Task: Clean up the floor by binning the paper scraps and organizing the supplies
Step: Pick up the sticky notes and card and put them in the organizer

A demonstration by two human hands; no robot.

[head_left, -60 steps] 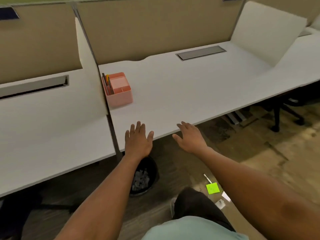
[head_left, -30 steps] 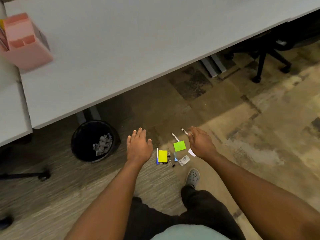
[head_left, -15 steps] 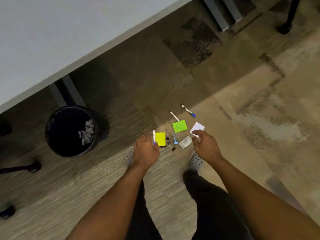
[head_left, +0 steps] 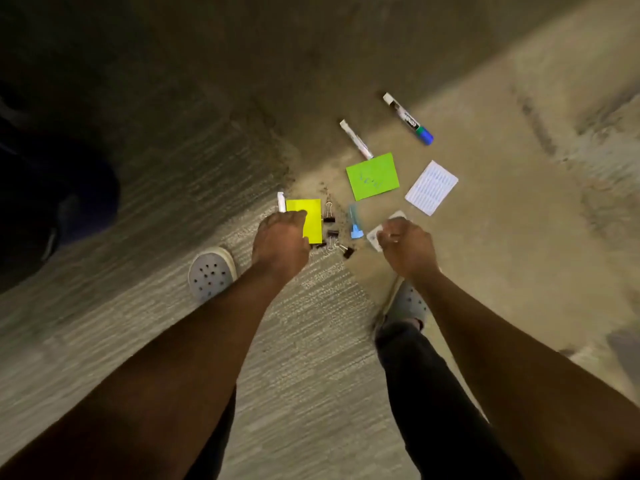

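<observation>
I see left hand (head_left: 280, 243) over yellow sticky note (head_left: 308, 216) on carpet floor (head_left: 311, 341), grip unclear. Green sticky note (head_left: 372, 176), white lined paper scrap (head_left: 431, 187) beyond. Right hand (head_left: 407, 250) curled over small white card (head_left: 375, 237); hold uncertain.

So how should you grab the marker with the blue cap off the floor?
Probably from straight above, pinching the marker across its white barrel near the middle. It lies flat on the carpet, apart from the other supplies, so both long sides are free for a thumb and a finger. The blue cap end is rounder and might slip.
</observation>
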